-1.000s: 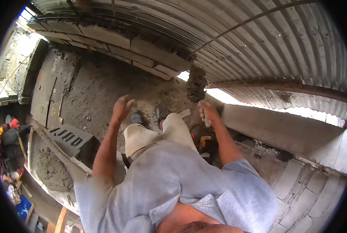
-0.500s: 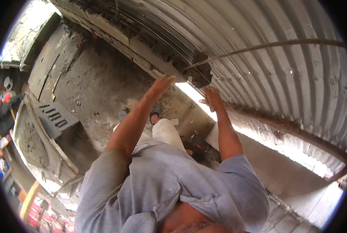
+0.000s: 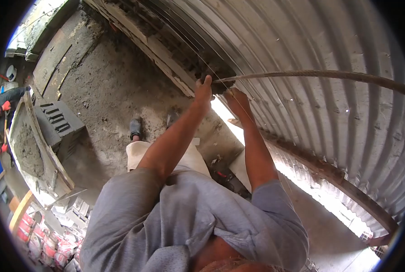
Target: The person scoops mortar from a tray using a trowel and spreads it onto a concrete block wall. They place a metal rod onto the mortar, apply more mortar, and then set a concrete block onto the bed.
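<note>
My left hand [image 3: 203, 91] is raised at the end of the block wall [image 3: 159, 52], its thumb and a finger apart, against the dark mortar [image 3: 220, 68] or just in front of it. Beside it on the right, my right hand [image 3: 238, 100] is closed round the handle of a trowel, whose butt [image 3: 233, 121] shows below the fist. The blade is hidden under or behind the mortar. A thin line and a rod [image 3: 311, 73] cross close to both hands.
Corrugated metal sheets [image 3: 302, 41] rise on the right above a wooden beam [image 3: 329, 170]. At left stand a hollow block [image 3: 57, 119] and a mortar board [image 3: 28, 149]. A person's gloved hand [image 3: 5, 106] shows at far left.
Both hands have moved up to the wall's end, the left one also rightward. The mortar by my right hand has come against the wall top. The view has turned.
</note>
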Demonstrator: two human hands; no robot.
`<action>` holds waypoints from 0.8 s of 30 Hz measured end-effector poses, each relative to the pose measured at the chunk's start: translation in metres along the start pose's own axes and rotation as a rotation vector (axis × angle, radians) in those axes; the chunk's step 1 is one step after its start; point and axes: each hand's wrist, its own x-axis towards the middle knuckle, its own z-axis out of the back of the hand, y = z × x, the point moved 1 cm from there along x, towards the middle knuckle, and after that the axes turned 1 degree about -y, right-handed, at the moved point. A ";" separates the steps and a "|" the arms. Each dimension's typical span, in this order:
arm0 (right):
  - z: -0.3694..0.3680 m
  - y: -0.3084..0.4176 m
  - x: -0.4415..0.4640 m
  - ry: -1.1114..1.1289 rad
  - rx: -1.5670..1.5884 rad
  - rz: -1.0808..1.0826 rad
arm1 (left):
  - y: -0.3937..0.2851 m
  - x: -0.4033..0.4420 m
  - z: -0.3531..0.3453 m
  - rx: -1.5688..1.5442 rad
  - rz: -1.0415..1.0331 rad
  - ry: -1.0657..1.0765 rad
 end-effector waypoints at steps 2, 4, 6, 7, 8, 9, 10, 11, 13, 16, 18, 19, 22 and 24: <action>-0.003 0.001 -0.001 -0.010 0.022 -0.036 | 0.024 0.015 -0.002 -0.138 0.034 -0.094; -0.007 0.005 -0.006 -0.044 -0.006 -0.064 | 0.057 0.047 0.002 -0.231 0.024 -0.019; -0.007 0.014 -0.013 -0.069 -0.032 -0.053 | 0.055 0.048 0.002 -0.325 0.011 0.056; -0.006 0.017 -0.016 -0.101 -0.018 0.015 | 0.035 0.031 -0.002 -0.402 -0.036 0.173; -0.007 0.020 -0.017 -0.133 -0.003 0.081 | 0.019 0.019 -0.005 -0.477 -0.083 0.290; -0.012 0.017 -0.017 -0.132 -0.004 0.079 | 0.013 0.017 -0.003 -0.478 -0.081 0.290; -0.019 0.013 -0.017 -0.193 -0.044 0.166 | 0.007 0.017 -0.002 -0.525 -0.058 0.341; -0.024 0.010 -0.016 -0.254 -0.085 0.254 | 0.001 0.016 -0.002 -0.572 -0.034 0.393; -0.032 0.009 -0.019 -0.286 -0.077 0.257 | -0.008 0.015 -0.001 -0.580 0.007 0.406; -0.042 0.008 -0.021 -0.336 -0.037 0.283 | -0.011 0.019 0.003 -0.559 0.043 0.425; -0.044 0.010 -0.023 -0.374 0.038 0.305 | -0.008 0.023 0.004 -0.530 0.042 0.432; -0.042 0.013 -0.025 -0.371 0.039 0.304 | -0.007 0.024 0.003 -0.581 0.083 0.367; -0.034 0.014 -0.023 -0.356 0.124 0.294 | -0.002 0.039 0.007 -0.638 0.141 0.284; -0.033 0.011 -0.014 -0.208 0.076 0.345 | 0.002 0.041 0.008 -0.644 0.166 0.272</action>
